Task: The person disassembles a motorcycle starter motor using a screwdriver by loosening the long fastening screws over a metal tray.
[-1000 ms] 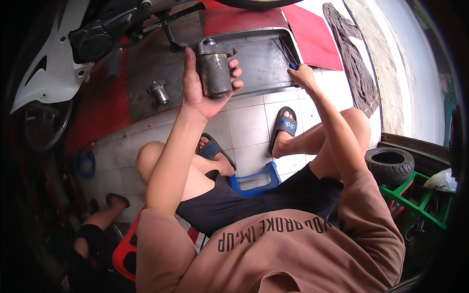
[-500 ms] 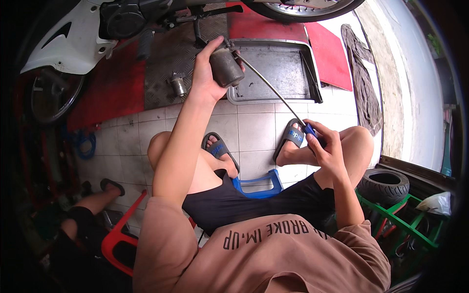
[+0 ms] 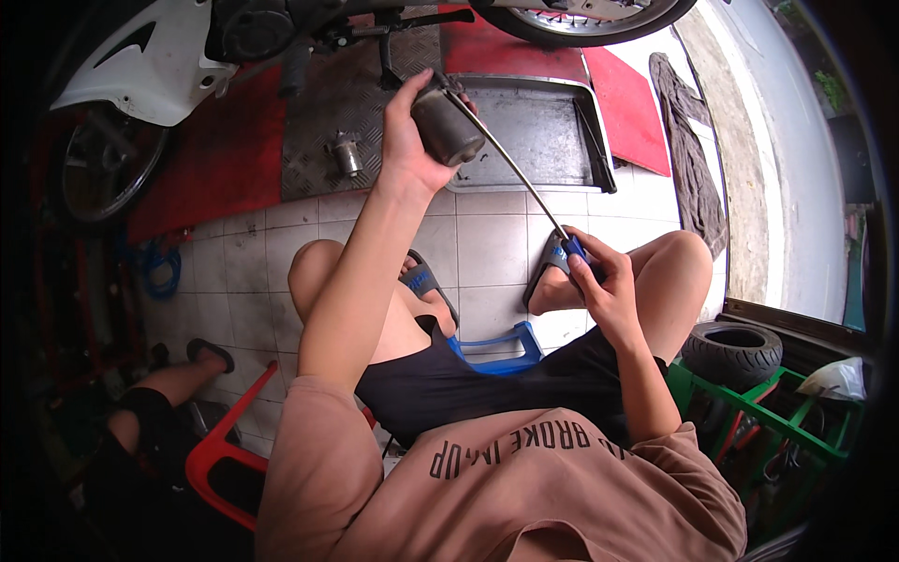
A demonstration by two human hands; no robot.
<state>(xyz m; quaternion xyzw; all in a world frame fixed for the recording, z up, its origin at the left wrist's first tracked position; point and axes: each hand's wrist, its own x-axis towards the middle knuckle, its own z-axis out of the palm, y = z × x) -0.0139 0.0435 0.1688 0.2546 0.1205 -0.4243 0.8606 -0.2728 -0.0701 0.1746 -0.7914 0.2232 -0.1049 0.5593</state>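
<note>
My left hand point(image 3: 412, 155) is wrapped round a dark grey cylindrical metal part point(image 3: 449, 131), tilted with its rounded end toward me. In my right hand point(image 3: 607, 288) is a long screwdriver point(image 3: 521, 175), gripped by its blue handle. The shaft runs up and left to the far end of the metal part. Whether the tip touches it or sits in a screw is hard to make out. A smaller silver cylindrical part point(image 3: 347, 155) stands on the dark checkered plate point(image 3: 304, 126), left of the tray.
Under my left hand lies a shallow metal tray point(image 3: 543, 187). A white motorcycle point(image 3: 140, 70) stands beyond. A grey cloth point(image 3: 688, 150) lies at right, near a tyre point(image 3: 735, 354) on a green frame point(image 3: 796, 426). Another person's leg point(image 3: 192, 375) and a red chair point(image 3: 225, 440) are at lower left.
The metal part has shifted slightly right and tilted in my left hand. My right hand and the screwdriver handle have moved a little left, with the shaft now steeper.
</note>
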